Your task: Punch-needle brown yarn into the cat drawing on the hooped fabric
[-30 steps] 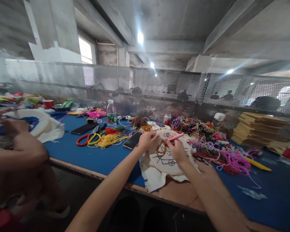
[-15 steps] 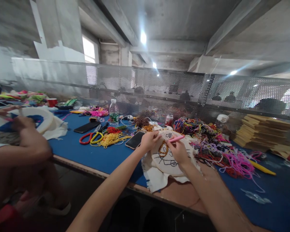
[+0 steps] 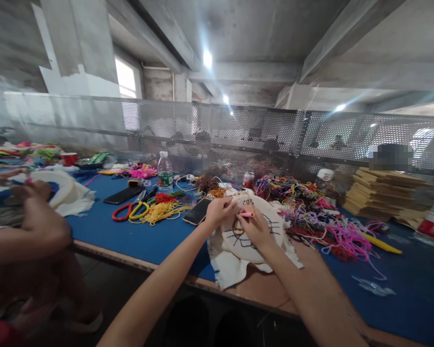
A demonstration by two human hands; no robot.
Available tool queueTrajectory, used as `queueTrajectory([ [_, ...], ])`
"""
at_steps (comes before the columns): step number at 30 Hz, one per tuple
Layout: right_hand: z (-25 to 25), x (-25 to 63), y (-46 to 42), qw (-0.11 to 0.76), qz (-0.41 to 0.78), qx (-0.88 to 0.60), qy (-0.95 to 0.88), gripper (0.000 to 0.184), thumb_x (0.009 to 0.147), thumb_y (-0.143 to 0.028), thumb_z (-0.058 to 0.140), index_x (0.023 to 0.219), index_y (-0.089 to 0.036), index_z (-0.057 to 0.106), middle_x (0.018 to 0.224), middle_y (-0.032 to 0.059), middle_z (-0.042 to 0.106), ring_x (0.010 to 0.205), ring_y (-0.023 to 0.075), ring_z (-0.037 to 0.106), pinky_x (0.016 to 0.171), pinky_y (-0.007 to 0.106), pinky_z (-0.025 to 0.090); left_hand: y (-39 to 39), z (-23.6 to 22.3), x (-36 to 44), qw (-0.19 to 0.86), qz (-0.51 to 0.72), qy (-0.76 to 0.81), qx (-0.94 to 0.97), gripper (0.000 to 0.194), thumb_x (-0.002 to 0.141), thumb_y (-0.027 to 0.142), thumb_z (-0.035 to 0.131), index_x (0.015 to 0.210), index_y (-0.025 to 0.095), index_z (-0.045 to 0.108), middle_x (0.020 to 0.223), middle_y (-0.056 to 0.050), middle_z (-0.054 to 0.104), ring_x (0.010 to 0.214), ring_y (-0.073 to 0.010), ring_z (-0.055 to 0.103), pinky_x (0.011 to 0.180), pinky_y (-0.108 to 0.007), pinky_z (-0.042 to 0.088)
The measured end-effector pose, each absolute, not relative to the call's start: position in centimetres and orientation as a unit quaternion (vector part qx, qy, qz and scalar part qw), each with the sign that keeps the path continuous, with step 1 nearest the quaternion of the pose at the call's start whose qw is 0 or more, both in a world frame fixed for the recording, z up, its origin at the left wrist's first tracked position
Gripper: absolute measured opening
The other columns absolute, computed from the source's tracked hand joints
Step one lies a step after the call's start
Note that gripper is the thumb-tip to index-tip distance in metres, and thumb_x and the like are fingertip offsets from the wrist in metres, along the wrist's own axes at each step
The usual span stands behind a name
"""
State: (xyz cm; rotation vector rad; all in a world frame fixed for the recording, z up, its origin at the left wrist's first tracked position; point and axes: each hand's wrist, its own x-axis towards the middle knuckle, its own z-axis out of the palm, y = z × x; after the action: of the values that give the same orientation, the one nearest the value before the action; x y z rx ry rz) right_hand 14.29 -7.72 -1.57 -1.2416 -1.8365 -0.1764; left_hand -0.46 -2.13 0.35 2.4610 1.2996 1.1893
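Observation:
White fabric (image 3: 226, 270) with frayed edges is stretched in a round embroidery hoop (image 3: 248, 254) at the table's front edge. Black lines of a drawn face and a patch of brown-orange yarn stitching mark it. My left hand (image 3: 219, 212) grips the hoop's upper left rim, fingers bent over the fabric. Pinched in my right hand (image 3: 256, 229) is a pink punch needle (image 3: 246, 214), lying nearly level above the stitched patch. Its tip is hidden by my fingers. Part of the drawing lies under my right hand.
A phone (image 3: 197, 212), scissors (image 3: 130, 211) and yellow yarn (image 3: 162, 212) lie left of the hoop. Tangled yarn (image 3: 350, 238) spreads to the right, before stacked brown paper (image 3: 379, 193). A bottle (image 3: 165, 171) and can (image 3: 248, 180) stand behind. A co-worker's arm (image 3: 39, 217) is at far left.
The view has shifted slightly, so most things sit further left. My right hand has moved over the stitched patch, and the punch needle has tipped from slanting up to nearly level.

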Motion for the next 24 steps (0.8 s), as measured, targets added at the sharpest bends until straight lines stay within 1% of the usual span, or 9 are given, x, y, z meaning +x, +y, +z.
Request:
queueTrajectory([
  [5, -1.0, 15.0, -8.2, 0.502, 0.033, -0.486, -0.715, 0.021, 0.085, -0.037, 0.044, 0.073, -0.022, 0.051, 0.072, 0.0018, 0.058, 0.07, 0.018, 0.054, 0.069, 0.03, 0.04, -2.3, 0.3, -0.4, 0.07, 0.422, 0.424, 0.798, 0.039, 0.084, 0.046, 0.037, 0.064, 0.016, 0.053, 0.058, 0.002, 0.05, 0.055, -0.0098, 0.038, 0.054, -0.022, 0.023],
  [8, -0.7, 15.3, -8.5, 0.53, 0.062, -0.472, -0.702, 0.023, 0.085, -0.04, 0.045, 0.074, -0.021, 0.05, 0.071, 0.0016, 0.058, 0.071, 0.0179, 0.054, 0.069, 0.03, 0.04, -2.4, 0.3, -0.4, 0.073, 0.432, 0.427, 0.791, 0.038, 0.084, 0.046, 0.039, 0.067, 0.016, 0.055, 0.06, 0.001, 0.052, 0.056, -0.0098, 0.04, 0.055, -0.021, 0.024],
  [11, -0.4, 15.3, -8.6, 0.535, 0.071, -0.465, -0.702, 0.024, 0.085, -0.041, 0.045, 0.074, -0.02, 0.05, 0.072, 0.0016, 0.058, 0.071, 0.0176, 0.054, 0.069, 0.03, 0.04, -2.4, 0.4, -0.5, 0.067, 0.431, 0.434, 0.788, 0.038, 0.084, 0.047, 0.039, 0.067, 0.016, 0.055, 0.058, 0.002, 0.05, 0.055, -0.0097, 0.039, 0.055, -0.021, 0.024],
  [14, -0.3, 15.3, -8.8, 0.543, 0.071, -0.463, -0.697, 0.025, 0.085, -0.042, 0.045, 0.073, -0.02, 0.049, 0.068, 0.0004, 0.055, 0.066, 0.0169, 0.053, 0.067, 0.029, 0.039, -2.4, 0.4, -0.6, 0.061, 0.433, 0.434, 0.788, 0.038, 0.084, 0.046, 0.038, 0.067, 0.016, 0.054, 0.057, 0.002, 0.049, 0.054, -0.0097, 0.039, 0.055, -0.021, 0.025],
  [18, -0.3, 15.3, -8.8, 0.547, 0.066, -0.464, -0.694, 0.026, 0.085, -0.042, 0.045, 0.071, -0.021, 0.046, 0.064, -0.0006, 0.053, 0.06, 0.0159, 0.05, 0.062, 0.028, 0.038, -2.4, 0.4, -0.6, 0.061, 0.427, 0.442, 0.787, 0.036, 0.084, 0.045, 0.038, 0.071, 0.017, 0.057, 0.06, 0.001, 0.052, 0.056, -0.0104, 0.04, 0.055, -0.021, 0.025],
  [24, -0.4, 15.3, -8.8, 0.55, 0.056, -0.461, -0.694, 0.025, 0.085, -0.041, 0.045, 0.071, -0.02, 0.047, 0.064, -0.0003, 0.053, 0.06, 0.0149, 0.05, 0.061, 0.027, 0.038, -2.4, 0.4, -0.6, 0.051, 0.427, 0.442, 0.788, 0.037, 0.084, 0.045, 0.038, 0.072, 0.017, 0.059, 0.06, 0.001, 0.053, 0.056, -0.0106, 0.041, 0.056, -0.021, 0.026],
])
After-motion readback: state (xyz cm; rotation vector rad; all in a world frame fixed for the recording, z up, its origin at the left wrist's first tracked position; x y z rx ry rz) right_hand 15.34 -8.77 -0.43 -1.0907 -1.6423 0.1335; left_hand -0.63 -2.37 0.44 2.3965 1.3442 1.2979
